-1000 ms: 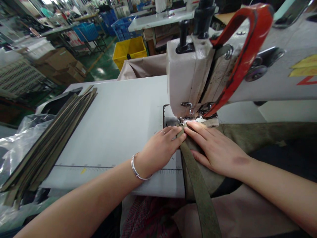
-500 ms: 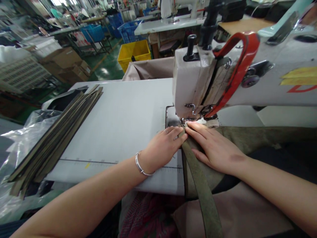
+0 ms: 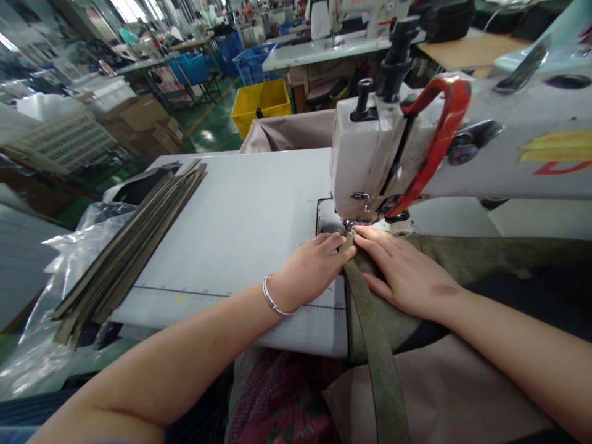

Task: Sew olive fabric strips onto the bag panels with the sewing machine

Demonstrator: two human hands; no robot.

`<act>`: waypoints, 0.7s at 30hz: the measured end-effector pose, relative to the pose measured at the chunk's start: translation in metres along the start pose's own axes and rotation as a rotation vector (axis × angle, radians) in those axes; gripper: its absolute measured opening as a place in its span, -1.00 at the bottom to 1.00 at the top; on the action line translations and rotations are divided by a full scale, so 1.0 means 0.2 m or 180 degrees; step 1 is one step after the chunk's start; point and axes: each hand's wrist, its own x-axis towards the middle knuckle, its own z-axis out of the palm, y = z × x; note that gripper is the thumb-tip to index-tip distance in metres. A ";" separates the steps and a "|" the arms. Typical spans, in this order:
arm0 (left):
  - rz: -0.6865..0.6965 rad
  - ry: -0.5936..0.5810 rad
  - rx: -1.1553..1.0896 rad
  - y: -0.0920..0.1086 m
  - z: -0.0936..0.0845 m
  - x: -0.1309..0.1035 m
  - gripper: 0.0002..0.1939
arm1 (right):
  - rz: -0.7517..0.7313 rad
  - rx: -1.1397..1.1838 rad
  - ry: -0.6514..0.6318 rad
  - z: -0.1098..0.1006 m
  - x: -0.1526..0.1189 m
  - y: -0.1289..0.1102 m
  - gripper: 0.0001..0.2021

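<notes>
From the head view, we have the olive strip (image 3: 375, 345) running from near us, where it hangs over the cloth on our lap, up to the needle area (image 3: 349, 224) of the sewing machine (image 3: 363, 157). Our left hand (image 3: 308, 271) grasps the strip with bent fingers just short of the needle area; our right hand (image 3: 407, 274) is released, spread palm down on the olive cloth (image 3: 391, 327), its fingertips just beside the strip. To handle this well, we would keep the strip flat and its edge even with the cloth, steering lightly with the left and pressing evenly with the right, without dragging either layer. Both sets of fingertips sit very near the presser foot, so we should leave them a safe margin. The strip's near length bends over the pink cloth (image 3: 416, 394); a twist or snag there could pull the line askew, so slack matters. The strip bundle (image 3: 139, 240) lies at the left of the white table (image 3: 250, 209), well apart from our hands.
</notes>
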 end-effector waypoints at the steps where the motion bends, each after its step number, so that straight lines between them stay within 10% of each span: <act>1: -0.0012 0.0013 -0.0023 0.00 0.00 0.00 -0.66 | 0.0003 0.0008 -0.0014 0.00 0.01 0.00 -0.41; 8: -0.0464 -0.0281 -0.0397 0.01 -0.04 -0.06 -0.53 | 0.0007 0.0005 0.0388 -0.28 -0.17 -0.11 -0.65; 13: -0.1105 -0.0088 -0.0833 0.31 -0.08 -0.33 -0.33 | 0.2111 -0.0702 0.1501 -0.54 -0.76 -0.11 -0.83; 16: -0.1610 0.0533 -0.1387 0.54 -0.04 -0.51 -0.59 | 0.2895 -0.1170 0.1124 -0.54 -1.10 -0.01 -0.85; 21: -0.1609 0.0173 -0.2077 0.73 0.04 -0.57 -0.51 | 0.3178 -0.0418 0.0593 -0.47 -1.27 0.12 -0.69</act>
